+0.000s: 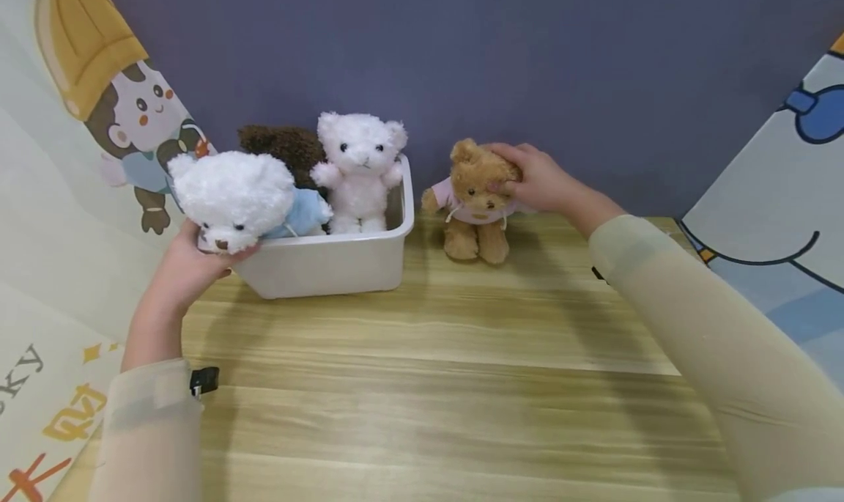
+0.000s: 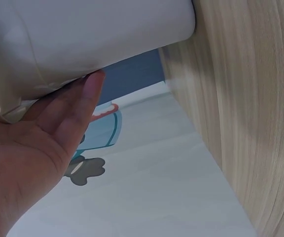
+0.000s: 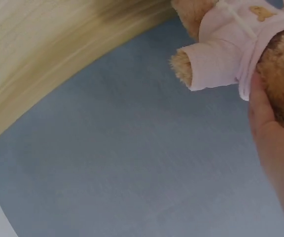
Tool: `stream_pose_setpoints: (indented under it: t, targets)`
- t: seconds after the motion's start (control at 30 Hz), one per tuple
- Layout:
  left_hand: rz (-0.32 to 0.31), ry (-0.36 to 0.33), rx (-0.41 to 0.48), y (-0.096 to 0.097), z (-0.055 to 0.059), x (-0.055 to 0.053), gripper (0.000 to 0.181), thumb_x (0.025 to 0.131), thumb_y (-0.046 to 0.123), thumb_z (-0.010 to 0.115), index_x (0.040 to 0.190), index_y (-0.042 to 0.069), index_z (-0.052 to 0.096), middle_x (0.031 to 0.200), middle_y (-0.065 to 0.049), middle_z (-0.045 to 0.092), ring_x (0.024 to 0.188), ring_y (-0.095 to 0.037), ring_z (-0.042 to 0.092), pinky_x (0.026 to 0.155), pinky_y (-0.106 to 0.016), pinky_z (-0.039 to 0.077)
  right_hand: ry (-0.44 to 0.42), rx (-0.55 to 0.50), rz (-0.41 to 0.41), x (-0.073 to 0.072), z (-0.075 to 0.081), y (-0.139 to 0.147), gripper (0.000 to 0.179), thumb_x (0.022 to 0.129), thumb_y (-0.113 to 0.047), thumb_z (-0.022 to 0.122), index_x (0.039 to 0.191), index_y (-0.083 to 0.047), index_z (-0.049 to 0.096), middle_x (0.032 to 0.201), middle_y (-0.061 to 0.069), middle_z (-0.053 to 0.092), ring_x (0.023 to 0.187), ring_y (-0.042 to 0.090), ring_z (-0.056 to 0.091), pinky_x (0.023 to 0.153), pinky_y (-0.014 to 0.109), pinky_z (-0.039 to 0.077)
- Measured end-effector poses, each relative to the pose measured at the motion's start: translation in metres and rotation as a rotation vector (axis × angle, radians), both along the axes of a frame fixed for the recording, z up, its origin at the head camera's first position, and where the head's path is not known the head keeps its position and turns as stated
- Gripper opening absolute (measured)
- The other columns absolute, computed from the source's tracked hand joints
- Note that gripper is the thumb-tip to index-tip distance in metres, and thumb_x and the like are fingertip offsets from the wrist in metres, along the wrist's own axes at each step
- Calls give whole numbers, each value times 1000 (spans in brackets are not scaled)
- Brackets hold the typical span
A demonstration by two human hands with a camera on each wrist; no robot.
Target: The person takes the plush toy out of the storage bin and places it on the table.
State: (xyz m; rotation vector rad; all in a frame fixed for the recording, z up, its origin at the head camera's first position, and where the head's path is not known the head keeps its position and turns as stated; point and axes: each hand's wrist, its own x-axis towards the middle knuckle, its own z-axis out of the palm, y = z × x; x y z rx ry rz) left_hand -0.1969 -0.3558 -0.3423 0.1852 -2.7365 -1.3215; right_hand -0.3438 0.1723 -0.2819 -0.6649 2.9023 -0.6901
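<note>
My left hand holds the left end of a white plastic bin. In the left wrist view its fingers lie along the bin's outer wall under the rim; the thumb is hidden. A white teddy bear in a blue top leans over that end, its head above my hand. A white-and-pink bear stands upright in the bin, with a dark brown plush partly hidden behind. To the right of the bin, my right hand grips the head of a light brown teddy bear in a pink hoodie, upright on the table.
The wood-grain table spreads in front of the bin. A dark blue-grey panel rises behind everything. Cartoon-printed panels flank the table, one at the left and one at the right.
</note>
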Motion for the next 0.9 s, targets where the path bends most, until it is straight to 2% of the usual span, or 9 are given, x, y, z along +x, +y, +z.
stream_pose_setpoints:
  t: [0.1, 0.23, 0.37, 0.53, 0.67, 0.9]
  targets:
    - [-1, -1, 3, 0, -1, 4, 102, 97, 42, 78, 172, 20, 12, 165, -20, 34, 121, -17, 50, 75, -21, 56, -48, 40, -13, -4, -7, -2, 73, 108, -38, 62, 170, -38, 23, 162, 29, 34, 144, 52, 42, 114, 73, 42]
    - [0, 1, 0, 0, -2, 7, 102, 97, 43, 77, 172, 19, 11, 166, -21, 34, 124, -20, 49, 75, -20, 56, -96, 103, -6, -10, -15, -7, 72, 112, -37, 55, 172, -35, 15, 169, 31, 22, 154, 54, 30, 120, 74, 36]
    - [2, 4, -1, 0, -2, 7, 103, 97, 43, 77, 172, 17, 12, 165, -22, 35, 123, -21, 50, 74, -20, 56, -112, 138, -2, -15, -17, -11, 71, 114, -38, 49, 173, -36, 10, 173, 31, 11, 158, 53, 23, 123, 74, 33]
    - [0, 2, 1, 1, -4, 5, 103, 97, 44, 77, 171, 16, 12, 165, -22, 36, 123, -24, 50, 73, -20, 56, -57, 186, -34, -17, -9, -12, 75, 113, -45, 47, 173, -37, 4, 176, 25, -2, 156, 58, 24, 120, 75, 36]
    - [-5, 2, 1, 1, -4, 5, 105, 97, 44, 77, 172, 17, 8, 167, -24, 33, 130, -31, 48, 73, -19, 54, -23, 218, -42, -18, 2, -10, 78, 112, -48, 46, 173, -32, -1, 178, 20, -4, 156, 60, 19, 120, 77, 34]
    - [-4, -3, 6, 2, 1, 6, 107, 97, 45, 77, 172, 17, 6, 168, -26, 31, 133, -34, 47, 74, -21, 55, -37, 239, -11, -20, 16, -9, 77, 113, -48, 45, 173, -33, -1, 179, 17, -9, 158, 60, 12, 120, 76, 34]
